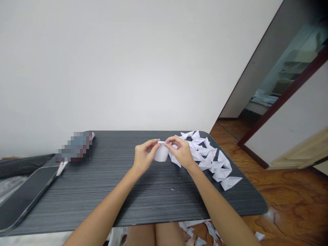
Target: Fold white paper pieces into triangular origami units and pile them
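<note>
A small white sheet of paper point(161, 154) is held up over the dark table, its upper edge pinched at both corners. My left hand point(145, 154) grips the left corner between thumb and fingers. At the right corner, my right hand point(181, 152) pinches the paper the same way. The sheet hangs down between them with a slight curve, and its top edge looks bent or folded over. Just beyond and right of my right hand lies a heap of folded white paper pieces point(202, 150), partly hidden by that hand.
The dark ribbed table point(102, 191) stands against a white wall point(143, 68). A blurred-out device point(75, 147) with a white cable point(61, 168) sits at the back left, near a dark flat panel point(28, 194). Paper scraps point(200, 241) lie on the wooden floor point(289, 194).
</note>
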### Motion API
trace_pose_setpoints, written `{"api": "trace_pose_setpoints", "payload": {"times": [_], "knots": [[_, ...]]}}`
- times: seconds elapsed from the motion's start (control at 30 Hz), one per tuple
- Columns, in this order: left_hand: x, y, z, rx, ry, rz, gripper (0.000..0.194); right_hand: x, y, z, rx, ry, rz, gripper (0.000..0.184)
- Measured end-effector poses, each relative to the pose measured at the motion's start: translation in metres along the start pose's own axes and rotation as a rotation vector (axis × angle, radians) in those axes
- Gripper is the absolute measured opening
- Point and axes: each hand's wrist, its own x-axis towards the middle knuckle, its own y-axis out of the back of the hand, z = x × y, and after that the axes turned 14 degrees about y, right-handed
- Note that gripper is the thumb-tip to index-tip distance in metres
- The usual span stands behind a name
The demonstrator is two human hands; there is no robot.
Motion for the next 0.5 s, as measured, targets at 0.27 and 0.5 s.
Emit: {"api": "trace_pose_setpoints", "payload": {"times": [0.27,0.5], "knots": [[-0.0034,0.0007,0.0031,0.123,-0.103,0.081,0.015,-0.0017,-0.0021,-0.0003,-0.046,0.007,-0.018,0.009],[-0.0042,0.0029,0.0000,0.134,-0.156,0.108,0.011,0.0000,-0.0030,0.0000,0.115,-0.118,0.019,0.020]]}}
